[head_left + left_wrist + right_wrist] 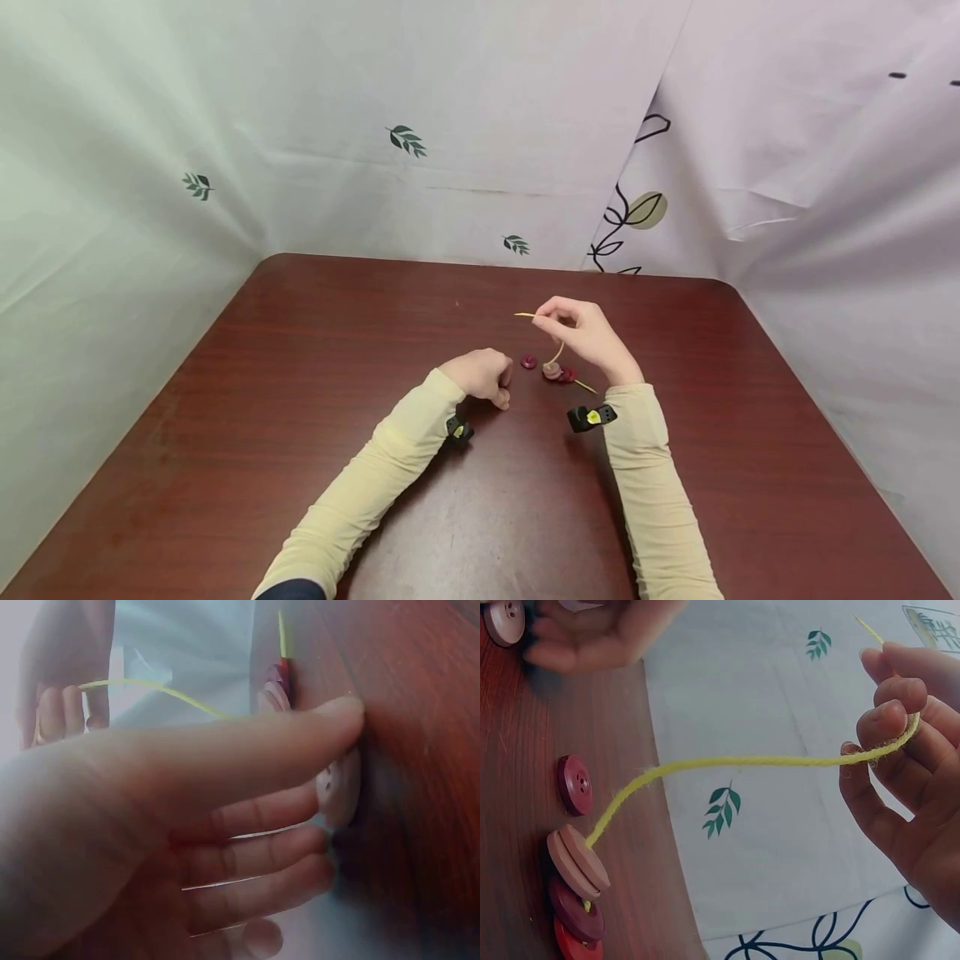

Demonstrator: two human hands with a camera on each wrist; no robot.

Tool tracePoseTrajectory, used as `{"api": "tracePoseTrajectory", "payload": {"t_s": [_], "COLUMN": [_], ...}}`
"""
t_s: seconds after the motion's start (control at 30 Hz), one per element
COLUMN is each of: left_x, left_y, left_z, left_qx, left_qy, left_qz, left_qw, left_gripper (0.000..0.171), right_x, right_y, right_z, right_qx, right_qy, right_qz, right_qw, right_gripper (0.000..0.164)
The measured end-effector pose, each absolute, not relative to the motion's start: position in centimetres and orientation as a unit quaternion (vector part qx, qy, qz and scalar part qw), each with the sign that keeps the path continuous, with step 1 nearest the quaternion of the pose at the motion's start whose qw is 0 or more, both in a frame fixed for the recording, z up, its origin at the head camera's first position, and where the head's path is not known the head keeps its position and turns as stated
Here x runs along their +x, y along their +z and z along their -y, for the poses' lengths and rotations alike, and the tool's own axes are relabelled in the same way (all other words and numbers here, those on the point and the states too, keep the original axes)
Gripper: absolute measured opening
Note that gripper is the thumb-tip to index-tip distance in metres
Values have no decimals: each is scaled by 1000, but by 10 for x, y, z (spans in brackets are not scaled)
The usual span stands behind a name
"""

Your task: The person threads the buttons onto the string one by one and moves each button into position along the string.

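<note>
My right hand [581, 329] pinches a yellow string [765, 760] near one end between thumb and fingers, with a short tip sticking out. The string droops down to several threaded buttons on the table, including pinkish-tan buttons [577, 862], a dark maroon button [576, 907] and a red button [577, 941]. Just above the tabletop, my left hand [482, 375] reaches with loosely bent fingers toward a pale pink button [343, 791]. In the left wrist view the thumb partly covers that button, and whether the fingertips touch it is unclear.
A loose maroon button [528, 362] lies between my hands, beside the threaded ones. The dark red-brown wooden table [337, 308] is bordered by a pale curtain [465, 100] with leaf prints. Past the threaded buttons, the string's other end [587, 387] lies on the table.
</note>
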State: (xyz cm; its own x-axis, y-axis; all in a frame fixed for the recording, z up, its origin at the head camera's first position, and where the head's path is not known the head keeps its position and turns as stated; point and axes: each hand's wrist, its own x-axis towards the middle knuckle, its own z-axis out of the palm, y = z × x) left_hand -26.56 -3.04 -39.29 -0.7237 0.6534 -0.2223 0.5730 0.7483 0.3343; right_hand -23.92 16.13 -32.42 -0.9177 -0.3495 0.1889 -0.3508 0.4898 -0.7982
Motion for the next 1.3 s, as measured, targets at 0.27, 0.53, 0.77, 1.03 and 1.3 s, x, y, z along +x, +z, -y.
{"api": "tracePoseTrajectory", "payload": {"t_s": [0.27, 0.53, 0.77, 1.03, 1.3], "left_x": [-264, -261, -263, -264, -270], "left_y": [-394, -395, -396, -396, -393], "left_z": [28, 26, 30, 33, 38], "left_qx": [320, 311, 327, 354, 364], "left_qy": [119, 117, 114, 116, 138], "left_qz": [-926, -927, -922, -912, -905], "left_qw": [163, 173, 175, 173, 169], "left_gripper": [16, 19, 17, 16, 17], "right_x": [-242, -243, -242, -253, -263], "right_y": [-328, -331, -329, -342, -353], "right_z": [-162, -161, -158, -165, -173], "right_qx": [208, 215, 216, 208, 209], "right_qy": [461, 456, 455, 451, 460], "right_qz": [863, 864, 864, 868, 863], "right_qw": [2, -1, 0, 2, 6], "right_gripper": [18, 19, 17, 14, 15]}}
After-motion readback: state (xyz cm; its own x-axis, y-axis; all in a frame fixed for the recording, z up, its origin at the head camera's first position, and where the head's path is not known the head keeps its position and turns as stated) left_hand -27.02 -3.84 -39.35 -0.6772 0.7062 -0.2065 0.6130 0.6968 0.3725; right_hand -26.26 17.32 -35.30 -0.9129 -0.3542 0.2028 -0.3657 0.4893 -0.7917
